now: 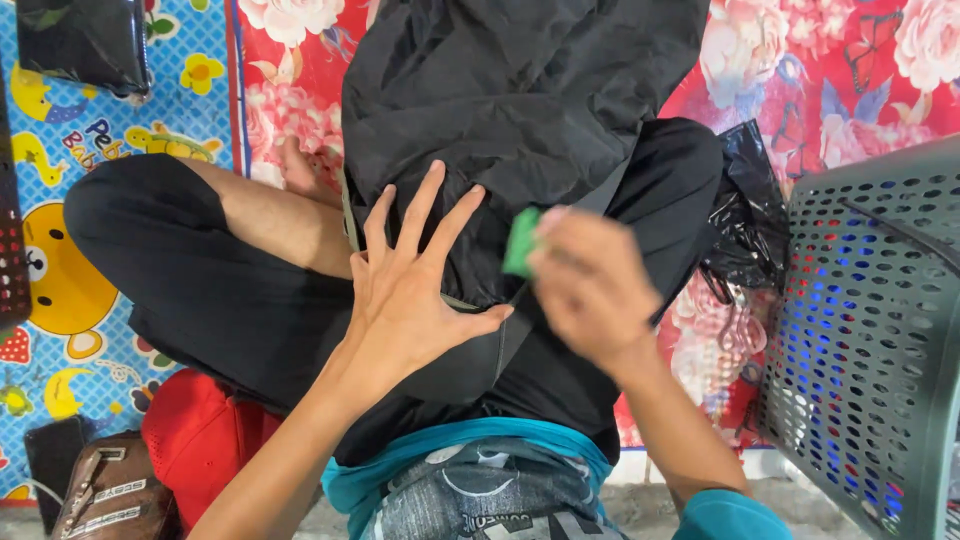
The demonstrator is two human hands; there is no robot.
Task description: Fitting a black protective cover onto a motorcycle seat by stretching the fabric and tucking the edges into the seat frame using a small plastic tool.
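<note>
— Two hands on one cloth: your left hand (415, 290) lies flat on the black garment (510, 110) across your lap, fingers spread wide.

— And the other?

— Your right hand (590, 290) is blurred, fingers pressed together on a small green piece (521, 241), right at the garment's edge. What it is, I cannot tell.

— What does the cloth look like?

— Thin, matte, creased, draped over your crossed legs and out onto the mat.

— Any containers?

— One grey perforated plastic basket (880, 320) at your right; blue and red show through its holes, but you cannot make out what fills it. Just beside it sits a crumpled shiny black bag (745, 210).

— And underneath?

— A red floral mat (840, 70), then a blue cartoon mat (60, 290) at your left. A red cap (195, 440) and brown bag (110, 490) lie near your left elbow.
</note>
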